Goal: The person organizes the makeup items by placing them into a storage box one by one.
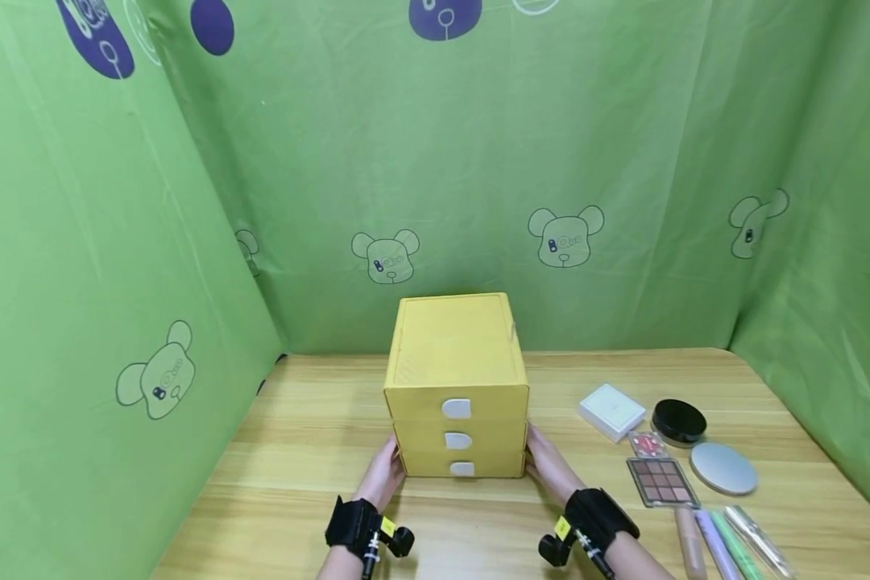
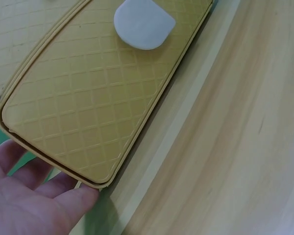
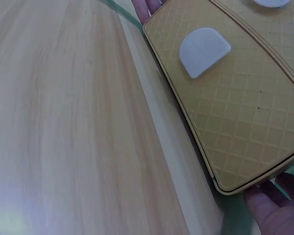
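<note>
A yellow three-drawer storage box (image 1: 458, 342) stands upright on the wooden table, its drawer fronts facing me. Each drawer has a white rounded pull tab (image 1: 457, 408), and the waffle-patterned fronts look closed. Low on the box's left side, my left hand (image 1: 383, 475) touches it, fingers spread along the wall near the bottom front corner. My right hand (image 1: 549, 466) touches the opposite side at the same height, its fingers (image 3: 259, 200) against the wall near the lower corner. Some fingertips of both hands are hidden behind the box in the head view.
Makeup lies on the right: a white box (image 1: 612, 412), a black round jar (image 1: 678, 422), a small pink palette (image 1: 648, 445), an eyeshadow palette (image 1: 662, 482), a silver round compact (image 1: 723, 468) and several slim tubes (image 1: 718, 544). Green cloth walls (image 1: 464, 161) enclose the wooden table (image 1: 297, 451).
</note>
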Tool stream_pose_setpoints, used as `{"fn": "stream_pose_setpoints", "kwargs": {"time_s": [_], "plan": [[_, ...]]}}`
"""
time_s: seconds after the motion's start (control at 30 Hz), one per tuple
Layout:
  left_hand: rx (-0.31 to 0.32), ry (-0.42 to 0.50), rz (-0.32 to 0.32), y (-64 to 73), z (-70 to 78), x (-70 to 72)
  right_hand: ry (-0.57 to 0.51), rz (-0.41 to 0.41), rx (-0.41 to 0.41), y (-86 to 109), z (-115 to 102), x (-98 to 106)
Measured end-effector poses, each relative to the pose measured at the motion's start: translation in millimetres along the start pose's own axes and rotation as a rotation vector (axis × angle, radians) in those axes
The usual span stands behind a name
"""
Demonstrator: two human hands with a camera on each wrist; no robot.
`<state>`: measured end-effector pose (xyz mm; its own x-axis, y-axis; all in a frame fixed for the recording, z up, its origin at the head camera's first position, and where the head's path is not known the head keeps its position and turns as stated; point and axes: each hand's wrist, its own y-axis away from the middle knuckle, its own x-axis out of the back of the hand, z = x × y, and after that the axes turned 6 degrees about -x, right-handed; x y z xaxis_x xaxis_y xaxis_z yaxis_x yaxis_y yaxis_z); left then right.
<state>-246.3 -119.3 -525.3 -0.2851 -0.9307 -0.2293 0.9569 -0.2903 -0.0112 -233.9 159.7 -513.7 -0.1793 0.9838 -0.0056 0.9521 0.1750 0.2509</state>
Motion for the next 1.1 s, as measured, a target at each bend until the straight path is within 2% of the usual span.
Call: {"fn": "stream_pose_setpoints", "kwargs": {"time_s": [0.23,0.53,0.87,1.1], "plan": [[0.008,-0.019,-0.013,-2.0,-1.8,-19.0,0.014,0.005,-0.018,11.2,0,20],[0.008,0.001,-0.01,-6.1,-8.1,-41.5,0.008,0.005,-0.028,20.9,3,43],[0.002,-0.008,-0.009,-10.0,-11.8,-59.1,0.002,0.02,-0.049,27.8,2,58],[-0.019,0.015,-0.022,-13.0,-14.4,-64.5,-0.023,0.024,-0.046,29.5,3,62]]}}
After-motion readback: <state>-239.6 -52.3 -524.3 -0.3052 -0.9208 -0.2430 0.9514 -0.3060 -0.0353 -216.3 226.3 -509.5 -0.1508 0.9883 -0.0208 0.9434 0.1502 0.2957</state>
